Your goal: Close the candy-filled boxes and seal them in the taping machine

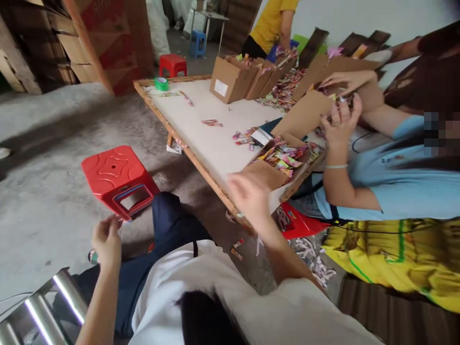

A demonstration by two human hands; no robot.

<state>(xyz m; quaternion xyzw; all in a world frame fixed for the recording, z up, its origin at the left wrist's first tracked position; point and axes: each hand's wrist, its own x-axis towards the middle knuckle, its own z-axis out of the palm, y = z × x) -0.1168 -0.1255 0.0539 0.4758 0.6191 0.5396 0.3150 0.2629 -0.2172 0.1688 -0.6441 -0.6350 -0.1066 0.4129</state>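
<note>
My left hand is over the floor at lower left, just in front of a red plastic stool. Its fingers are curled in together, and whatever may be inside them is hidden. Motion smears my right hand at the near edge of the white-topped table; its fingers cannot be made out. Just beyond it stands an open cardboard box full of small colourful packets. More packets lie loose on the tabletop.
Cartons line the table's far side near green tape. A co-worker in blue handles a carton at right; another in yellow stands behind. Yellow sacks lie at lower right, metal rollers at lower left.
</note>
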